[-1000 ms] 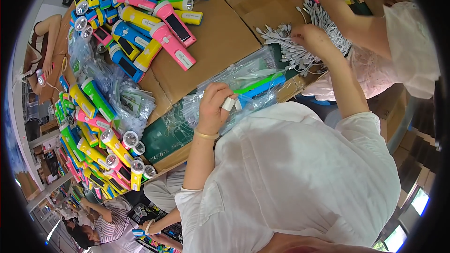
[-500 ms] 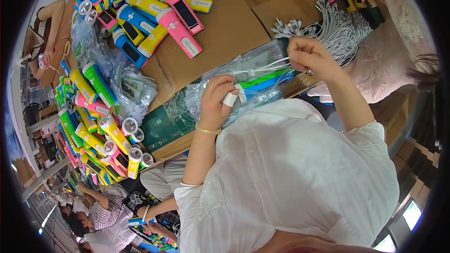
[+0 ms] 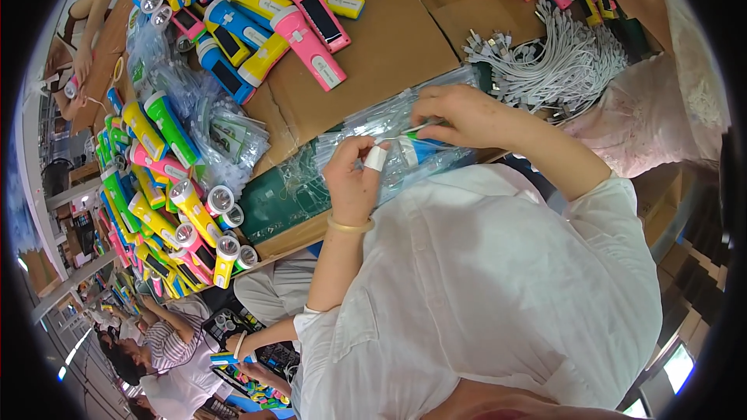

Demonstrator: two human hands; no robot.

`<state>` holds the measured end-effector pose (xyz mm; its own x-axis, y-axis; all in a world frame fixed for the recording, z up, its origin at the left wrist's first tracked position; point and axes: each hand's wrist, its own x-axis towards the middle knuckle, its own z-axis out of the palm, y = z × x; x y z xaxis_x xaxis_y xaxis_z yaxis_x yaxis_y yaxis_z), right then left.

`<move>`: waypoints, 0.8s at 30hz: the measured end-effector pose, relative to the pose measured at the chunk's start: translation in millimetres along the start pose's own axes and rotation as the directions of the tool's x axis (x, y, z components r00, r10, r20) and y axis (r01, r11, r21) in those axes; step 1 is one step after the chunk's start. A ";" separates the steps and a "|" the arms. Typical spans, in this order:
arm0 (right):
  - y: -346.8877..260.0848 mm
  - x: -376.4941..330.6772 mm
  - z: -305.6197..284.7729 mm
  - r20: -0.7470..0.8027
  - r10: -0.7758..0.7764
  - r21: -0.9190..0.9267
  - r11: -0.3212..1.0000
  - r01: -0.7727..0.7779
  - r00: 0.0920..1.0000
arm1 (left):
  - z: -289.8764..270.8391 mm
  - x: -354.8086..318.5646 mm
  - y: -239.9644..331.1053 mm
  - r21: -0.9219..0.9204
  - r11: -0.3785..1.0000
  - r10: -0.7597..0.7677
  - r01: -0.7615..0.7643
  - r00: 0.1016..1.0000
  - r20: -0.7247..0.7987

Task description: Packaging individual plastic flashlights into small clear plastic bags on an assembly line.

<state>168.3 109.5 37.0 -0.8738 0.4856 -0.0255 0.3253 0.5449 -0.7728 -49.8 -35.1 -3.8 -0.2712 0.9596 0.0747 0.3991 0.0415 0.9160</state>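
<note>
A blue and green flashlight (image 3: 424, 151) lies inside a clear plastic bag (image 3: 397, 175) at the table's front edge. My left hand (image 3: 352, 179), a white wrap round its thumb, is closed at the bag's left part; its fingertips are partly hidden. Pinched in my right hand (image 3: 461, 115) is a white cable (image 3: 411, 131), held over the mouth of the bag near my left thumb. Most of that cable is hidden by my hand and the shiny plastic.
A heap of white cables (image 3: 556, 62) lies at the right. Colourful flashlights (image 3: 311, 50) are piled behind and at the left, beside a stack of clear bags (image 3: 222, 128). Cardboard (image 3: 373, 47) covers part of the green tabletop (image 3: 272, 206). Co-workers sit at the left and right.
My right hand has moved left and down, bringing the white cable from beside the cable heap to the bag. My left hand has shifted slightly and its thumb now points up.
</note>
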 end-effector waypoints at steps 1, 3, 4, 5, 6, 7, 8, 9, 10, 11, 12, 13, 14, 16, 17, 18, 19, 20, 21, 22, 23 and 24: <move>-2.7 8.6 2.6 0.067 0.025 0.122 0.992 -0.033 0.997 | 1.4 0.5 7.6 -0.011 0.999 0.032 -0.032 0.999 -0.014; -12.6 19.9 -0.3 0.142 0.044 0.267 0.960 -0.081 0.989 | 3.1 0.4 17.1 -0.039 0.996 0.075 -0.077 0.997 -0.032; -18.8 24.3 0.2 0.160 0.047 0.270 0.959 -0.090 0.986 | 3.3 -0.4 17.3 -0.037 0.997 0.073 -0.074 0.997 -0.040; -22.9 27.7 1.3 0.176 0.052 0.272 0.957 -0.100 0.983 | 3.5 -1.0 17.0 -0.039 0.994 0.099 -0.101 0.994 -0.040; -21.6 29.6 6.5 0.177 0.052 0.271 0.958 -0.099 0.983 | 4.0 -0.7 16.5 -0.041 0.991 0.128 -0.129 0.991 -0.035; -17.3 30.8 15.0 0.095 -0.027 0.234 0.972 0.005 0.995 | 4.6 -0.3 14.0 -0.042 0.991 0.128 -0.130 0.991 -0.035; -14.6 30.8 19.1 0.014 -0.109 0.187 0.977 0.104 0.994 | 5.2 0.3 10.2 -0.070 0.990 0.117 -0.119 0.993 -0.033; -16.0 30.5 18.4 0.017 -0.109 0.189 0.976 0.104 0.994 | 4.5 -0.9 7.4 -0.095 0.990 0.102 -0.105 0.994 -0.033; -18.1 29.5 15.7 0.020 -0.119 0.154 0.982 0.114 0.993 | 3.6 -2.0 6.4 -0.095 0.990 0.099 -0.102 0.995 -0.033; -18.7 27.9 14.3 0.024 -0.128 0.117 0.985 0.124 0.992 | 2.7 -3.3 5.6 -0.102 0.988 0.113 -0.115 0.993 -0.028; -15.3 23.5 13.6 0.022 -0.124 0.117 0.986 0.121 0.992 | 2.3 -3.8 5.7 -0.109 0.985 0.129 -0.131 0.991 -0.022; -8.5 17.2 12.0 -0.025 -0.160 0.086 0.983 0.161 0.987 | 1.4 -4.6 6.3 -0.111 0.985 0.131 -0.132 0.991 -0.018; -1.7 9.4 8.6 -0.071 -0.196 0.053 0.978 0.200 0.978 | 0.5 -6.7 7.4 -0.203 0.978 0.034 -0.041 0.999 -0.037; 9.3 -11.2 -10.2 -0.062 -0.090 -0.017 0.996 0.089 0.994 | -0.3 -9.0 5.6 -0.295 0.954 -0.068 0.049 0.996 -0.054; 18.0 -21.2 -17.3 -0.117 -0.080 -0.057 0.996 0.074 0.990 | -0.4 -9.9 1.4 -0.345 0.935 -0.117 0.082 0.990 -0.080; 26.9 -32.3 -23.1 -0.176 -0.072 -0.094 0.994 0.056 0.982 | 0.2 -9.6 -2.2 -0.392 0.913 -0.164 0.113 0.981 -0.100; 28.4 -41.8 -30.4 -0.160 0.051 -0.075 0.995 -0.063 0.986 | -0.7 -7.9 -4.5 -0.393 0.912 -0.165 0.113 0.981 -0.100; 28.6 -45.6 -34.1 -0.160 0.051 -0.076 0.995 -0.064 0.986 | -1.9 -4.5 -6.9 -0.419 0.896 -0.195 0.146 0.978 -0.076; 27.6 -49.9 -36.0 -0.144 0.150 -0.031 0.987 -0.156 0.978 | -2.5 -2.1 -10.0 -0.445 0.877 -0.226 0.181 0.973 -0.050; 28.0 -54.1 -37.1 -0.123 0.247 0.012 0.969 -0.247 0.961 | -0.6 3.3 -16.4 -0.411 0.900 -0.174 0.146 0.984 -0.033; 37.1 -54.8 -38.8 -0.288 0.086 -0.056 0.993 -0.106 0.954 | 1.1 6.1 -16.5 -0.411 0.900 -0.175 0.146 0.984 -0.032; 42.8 -53.5 -47.0 -0.414 0.122 -0.048 0.987 -0.156 0.902 | 1.9 14.0 -8.1 -0.167 0.986 -0.034 0.029 0.999 -0.027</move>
<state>246.0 139.0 35.1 -0.5987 0.7877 0.1453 0.4743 0.4949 -0.7281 -55.1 -21.4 -10.9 -0.3078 0.9499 0.0538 0.2393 0.0225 0.9707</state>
